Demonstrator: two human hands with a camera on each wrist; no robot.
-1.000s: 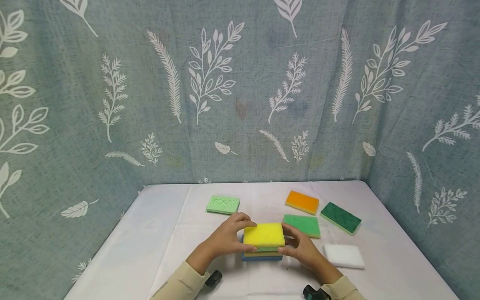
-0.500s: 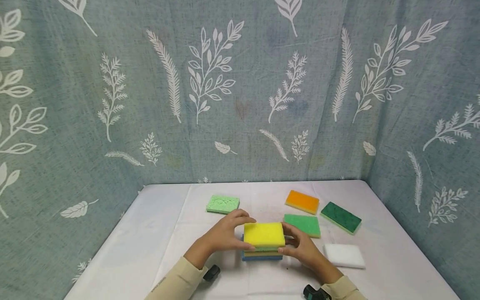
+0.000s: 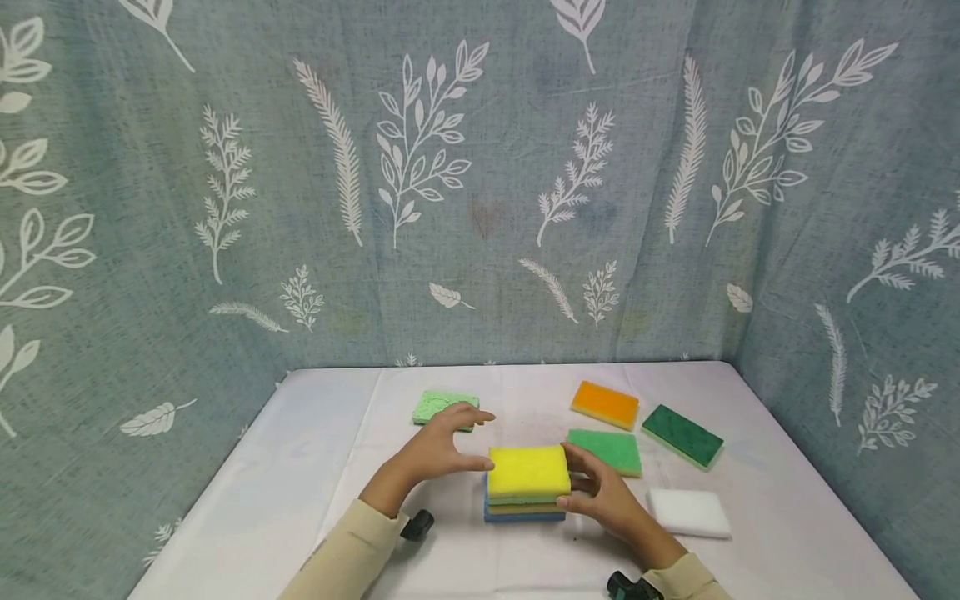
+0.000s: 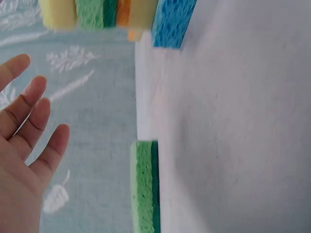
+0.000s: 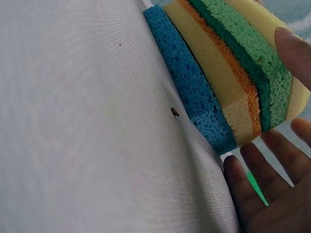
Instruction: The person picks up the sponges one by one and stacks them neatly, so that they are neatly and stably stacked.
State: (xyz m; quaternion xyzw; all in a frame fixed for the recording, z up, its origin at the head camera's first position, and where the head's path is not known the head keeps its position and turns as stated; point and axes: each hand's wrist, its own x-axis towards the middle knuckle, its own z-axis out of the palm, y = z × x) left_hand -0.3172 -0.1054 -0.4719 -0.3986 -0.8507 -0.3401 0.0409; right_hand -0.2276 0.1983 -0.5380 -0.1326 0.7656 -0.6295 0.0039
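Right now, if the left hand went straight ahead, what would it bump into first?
Probably the yellow sponge on top of the stack: the thumb of the left hand points at its left side. The fingers seem aimed beyond its far edge and may pass it; depth is hard to judge.

Downward, the stack runs yellow, light green, dark green, orange, cream, blue. Around it: pale green sponge near eleven o'clock, orange sponge at one, dark green sponge at two, white sponge at three. White leaves pattern the grey-teal curtain.
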